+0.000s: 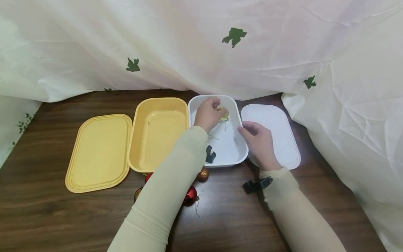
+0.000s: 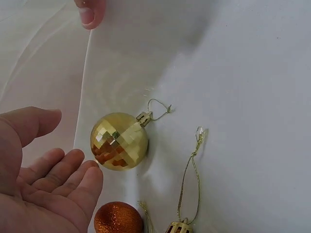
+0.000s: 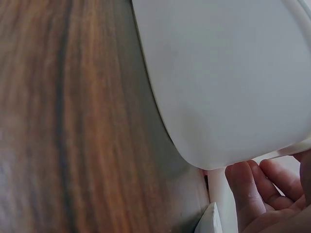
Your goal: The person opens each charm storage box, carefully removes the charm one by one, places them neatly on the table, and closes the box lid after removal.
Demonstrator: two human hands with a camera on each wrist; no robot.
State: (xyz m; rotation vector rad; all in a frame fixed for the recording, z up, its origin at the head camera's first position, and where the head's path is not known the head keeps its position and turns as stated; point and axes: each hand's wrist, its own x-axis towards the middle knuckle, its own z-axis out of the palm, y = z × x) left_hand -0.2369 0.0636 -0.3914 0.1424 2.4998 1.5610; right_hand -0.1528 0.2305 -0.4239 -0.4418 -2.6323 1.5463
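Observation:
My left hand [image 1: 207, 114] is inside the white box [image 1: 231, 150], its fingers loosely bent beside a gold faceted Christmas bauble [image 2: 119, 141]. A gap shows between the thumb and fingers in the left wrist view, with nothing held there. Below the gold bauble lie a glittery copper bauble [image 2: 119, 218] and the gold cap [image 2: 179, 227] of another, with its string loop. With thumb and fingers, my right hand [image 1: 260, 143] grips the box's right rim; in the right wrist view its fingers [image 3: 243, 182] are against the box's outer wall.
A yellow box [image 1: 157, 136] adjoins the white one, with a yellow lid [image 1: 99, 152] at its left. The white lid [image 1: 280, 134] lies at the right, partly behind my right hand. Nearer me are a red bauble [image 1: 190, 196] and a copper bauble [image 1: 203, 174]; my left sleeve hides others.

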